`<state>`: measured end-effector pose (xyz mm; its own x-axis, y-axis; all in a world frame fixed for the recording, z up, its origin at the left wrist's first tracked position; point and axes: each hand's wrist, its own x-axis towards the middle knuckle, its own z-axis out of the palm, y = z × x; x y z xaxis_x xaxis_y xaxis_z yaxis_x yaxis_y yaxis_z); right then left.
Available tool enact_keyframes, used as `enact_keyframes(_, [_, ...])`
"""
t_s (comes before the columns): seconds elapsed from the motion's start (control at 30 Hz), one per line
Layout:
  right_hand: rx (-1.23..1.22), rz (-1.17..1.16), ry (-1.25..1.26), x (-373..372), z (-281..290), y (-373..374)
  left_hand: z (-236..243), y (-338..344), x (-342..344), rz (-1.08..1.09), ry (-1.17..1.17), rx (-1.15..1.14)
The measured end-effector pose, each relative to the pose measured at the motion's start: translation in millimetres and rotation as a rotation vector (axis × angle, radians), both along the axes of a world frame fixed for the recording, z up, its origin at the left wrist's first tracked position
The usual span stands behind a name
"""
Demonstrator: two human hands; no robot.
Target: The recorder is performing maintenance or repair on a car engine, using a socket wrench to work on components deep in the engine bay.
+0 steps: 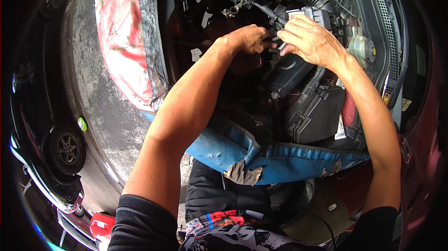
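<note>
Both my arms reach into a car's engine bay. My left hand [251,40] is curled, its fingertips in shadow beside a small dark part near the end of a hose. Opposite it, my right hand [311,41] has thumb and fingers closed around something small and dark, mostly hidden by the fingers. A black corrugated tube [267,11] with wiring runs toward the hands. Just below them is a long black plastic housing [290,74]. Behind the right hand stands a dark box with a light top [319,16].
A torn blue fender cover [224,153] lies over the near edge, and a red-and-white cover [122,36] over the left. To the right are a fluid reservoir [362,48], a black box [317,118] and a white tube [340,128]. A parked car's wheel [68,150] is at far left.
</note>
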<state>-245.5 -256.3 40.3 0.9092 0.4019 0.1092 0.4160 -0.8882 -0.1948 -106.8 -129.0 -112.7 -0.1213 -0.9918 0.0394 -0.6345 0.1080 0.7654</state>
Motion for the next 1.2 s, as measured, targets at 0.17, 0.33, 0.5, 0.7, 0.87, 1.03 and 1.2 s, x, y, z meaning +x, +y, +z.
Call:
enact_keyframes(0.17, [-0.006, -0.017, -0.064, -2, -3, -1, 23, -11, -30, 0.124, 0.148, 0.029])
enact_keyframes(0.33, [0.039, -0.056, -0.128, 2, -12, 13, 13, -5, -40, 0.185, -0.079, -0.226])
enact_keyframes(0.5, [0.035, -0.102, -0.122, -3, -18, 14, 9, -14, -43, 0.236, 0.034, -0.095])
enact_keyframes(0.7, [0.007, -0.255, -0.198, -15, -24, 27, 2, -16, -42, 0.214, 0.025, -0.065])
enact_keyframes(0.87, [-0.003, -0.304, -0.175, -18, -24, 29, 3, -16, -44, 0.149, -0.020, -0.033])
enact_keyframes(1.03, [-0.023, -0.286, -0.213, -17, -23, 26, -3, -18, -33, 0.044, -0.094, -0.117])
enact_keyframes(1.2, [-0.052, -0.092, -0.131, -4, -7, 17, 1, 3, 4, 0.014, -0.058, 0.025])
